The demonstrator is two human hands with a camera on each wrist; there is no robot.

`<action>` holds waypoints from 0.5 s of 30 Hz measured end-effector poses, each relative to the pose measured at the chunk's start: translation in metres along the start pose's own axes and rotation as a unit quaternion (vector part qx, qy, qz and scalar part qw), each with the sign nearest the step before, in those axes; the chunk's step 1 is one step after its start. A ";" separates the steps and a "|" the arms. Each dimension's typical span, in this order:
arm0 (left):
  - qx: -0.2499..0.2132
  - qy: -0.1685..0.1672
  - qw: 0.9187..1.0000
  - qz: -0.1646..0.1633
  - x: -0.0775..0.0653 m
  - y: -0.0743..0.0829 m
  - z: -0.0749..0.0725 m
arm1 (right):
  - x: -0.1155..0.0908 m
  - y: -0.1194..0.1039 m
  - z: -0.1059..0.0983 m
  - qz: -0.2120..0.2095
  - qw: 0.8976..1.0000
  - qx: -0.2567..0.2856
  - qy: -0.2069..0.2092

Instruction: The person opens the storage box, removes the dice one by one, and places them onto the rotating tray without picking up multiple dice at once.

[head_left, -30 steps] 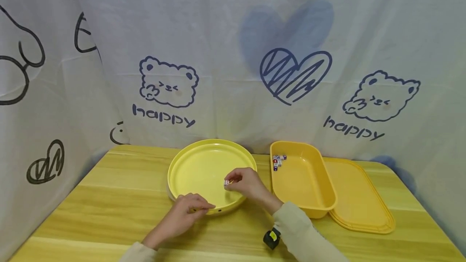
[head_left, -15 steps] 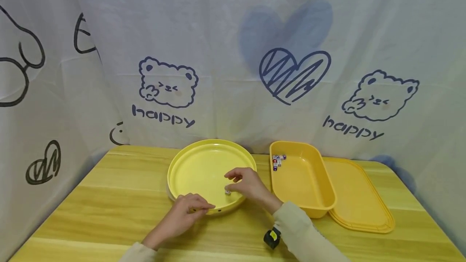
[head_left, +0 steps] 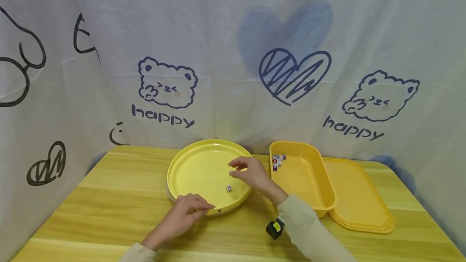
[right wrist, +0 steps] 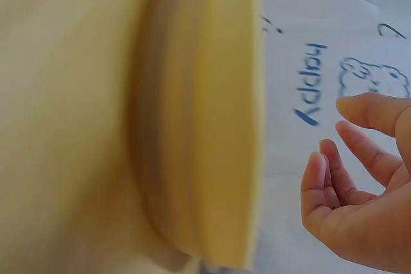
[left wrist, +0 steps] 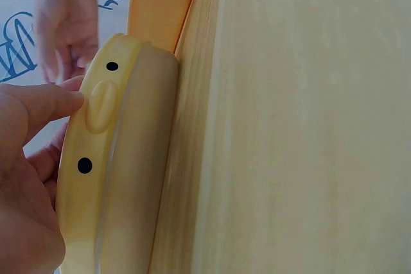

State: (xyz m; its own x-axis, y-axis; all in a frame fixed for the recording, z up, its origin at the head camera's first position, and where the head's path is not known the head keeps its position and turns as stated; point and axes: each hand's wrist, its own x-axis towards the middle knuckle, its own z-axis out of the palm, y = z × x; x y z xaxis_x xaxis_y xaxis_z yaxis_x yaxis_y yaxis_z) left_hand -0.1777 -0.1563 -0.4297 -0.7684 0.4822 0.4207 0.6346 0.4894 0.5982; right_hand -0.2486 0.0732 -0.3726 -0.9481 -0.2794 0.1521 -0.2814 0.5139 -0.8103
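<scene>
A small white die (head_left: 228, 188) lies alone on the right part of a round yellow tray (head_left: 196, 169). Over the tray's right side hovers my right hand (head_left: 251, 173), fingers loosely bent and apart with nothing between them; the right wrist view shows the same bare right hand (right wrist: 366, 178) beside the tray wall (right wrist: 225, 126). My left hand (head_left: 187, 209) pinches the tray's front rim. In the left wrist view, the thumb of that left hand (left wrist: 32, 152) is beside the raised beak and black dot eyes on the tray's side (left wrist: 96, 152), other fingers partly hidden behind it.
Right of the tray stands an orange-yellow rectangular box (head_left: 302, 173) with several dice (head_left: 277, 161) gathered in its far left corner. Its flat lid (head_left: 364, 197) lies to the right, partly under the box. A printed curtain (head_left: 225, 72) hangs behind the wooden table (head_left: 102, 209).
My right hand lowered the die, let go of it onto the tray, then moved up and to the right. The left hand has stayed at the rim.
</scene>
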 end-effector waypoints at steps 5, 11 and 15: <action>-0.001 -0.001 1.000 -0.004 -0.001 0.000 0.000 | 0.009 -0.014 -0.025 0.017 1.000 0.004 0.017; -0.011 -0.010 1.000 -0.019 -0.001 -0.001 0.000 | 0.019 -0.017 -0.055 0.021 0.999 0.008 0.032; -0.025 -0.022 0.999 -0.031 -0.002 -0.002 0.000 | 0.024 -0.008 -0.070 0.002 0.999 0.016 0.040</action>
State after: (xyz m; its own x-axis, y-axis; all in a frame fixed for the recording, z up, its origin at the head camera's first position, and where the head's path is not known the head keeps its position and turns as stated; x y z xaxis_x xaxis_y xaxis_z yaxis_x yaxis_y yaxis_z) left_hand -0.1773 -0.1585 -0.4315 -0.8016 0.4838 0.3512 0.5792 0.4829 0.6568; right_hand -0.2799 0.1191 -0.3223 -0.9586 -0.2098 0.1923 -0.2731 0.4884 -0.8288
